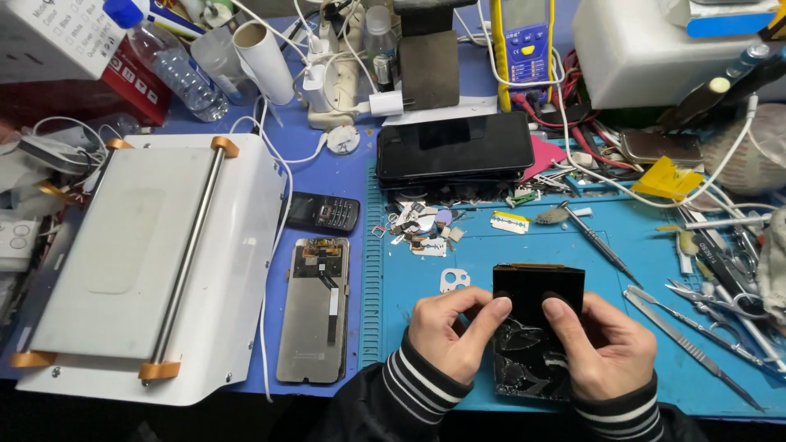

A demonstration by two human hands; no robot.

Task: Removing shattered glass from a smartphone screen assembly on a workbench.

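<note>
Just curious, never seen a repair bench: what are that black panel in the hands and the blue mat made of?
Black rectangular panel: seemingly glass, glossy; its lower part looks cracked and reflective. Blue work mat: probably rubber or silicone, matte, with moulded ridges along its left edge.

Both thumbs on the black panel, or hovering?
Touching. The head view shows the left hand and right hand gripping the black panel, each thumb pressed flat on its face near the top edge, with no gap.
</note>
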